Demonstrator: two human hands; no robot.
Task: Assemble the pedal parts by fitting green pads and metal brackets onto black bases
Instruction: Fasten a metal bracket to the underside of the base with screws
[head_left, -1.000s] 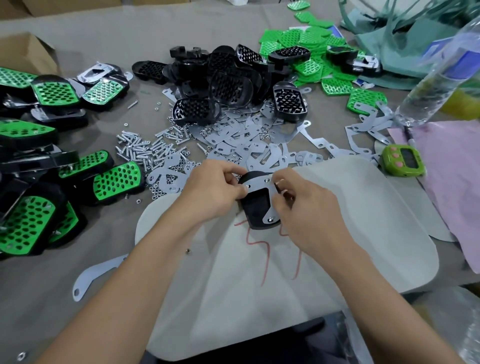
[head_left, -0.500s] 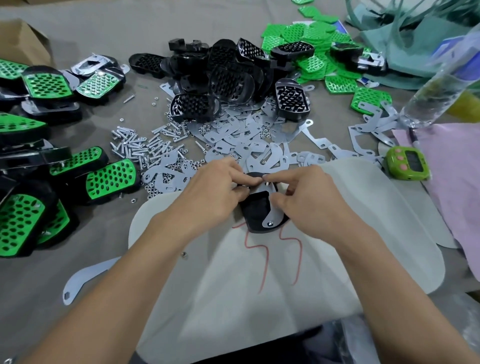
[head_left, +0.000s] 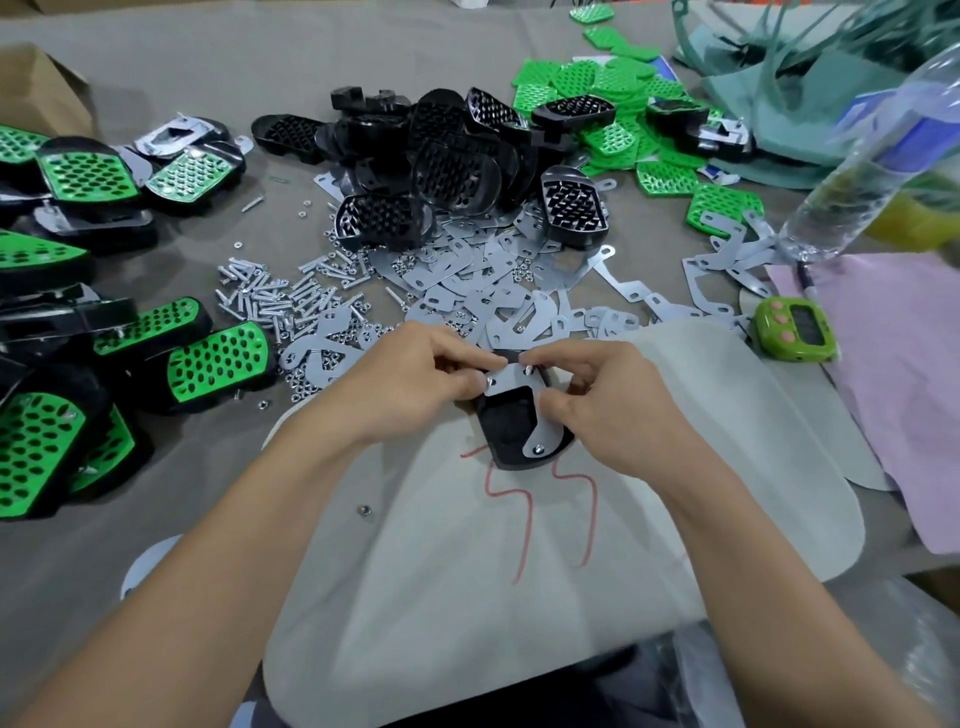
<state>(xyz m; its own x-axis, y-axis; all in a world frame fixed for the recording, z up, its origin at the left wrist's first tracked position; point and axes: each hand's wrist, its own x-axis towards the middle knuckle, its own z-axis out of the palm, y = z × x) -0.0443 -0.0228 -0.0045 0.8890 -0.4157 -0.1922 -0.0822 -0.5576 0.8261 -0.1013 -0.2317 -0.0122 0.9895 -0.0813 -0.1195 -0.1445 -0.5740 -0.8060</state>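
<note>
Head view. Both hands meet over a pale mat (head_left: 649, 545) with red scrawl, which lies on the grey worktop (head_left: 171, 57).

One black base (head_left: 503, 427) lies on the mat, underside up, its far end hidden between the hands. A metal bracket (head_left: 513, 382) sits across the base. A screw head (head_left: 538, 449) shows at the bracket's near right lug.

Left hand (head_left: 415, 382): grip closed, fingers curled, thumb and forefinger pinching the bracket's far left corner. Right hand (head_left: 608, 410): grip closed too, thumb and forefinger tips nipped together at the far right corner, by a small screw end. Cannot tell whether the fingers also hold a nut.

Beyond the hands:
- A spread of loose brackets (head_left: 467, 275).
- A heap of screws (head_left: 275, 299) to its left.
- A pile of black bases (head_left: 447, 161) farther back.
- Loose green pads (head_left: 613, 83) at far right of that pile.

Left edge: finished pedals (head_left: 218, 358) with green pads fitted, stacked loosely.

Right side: a green timer (head_left: 792, 330) just off the mat, a pink cloth (head_left: 909, 395) and a clear water bottle (head_left: 872, 161), tilted and blurred.
</note>
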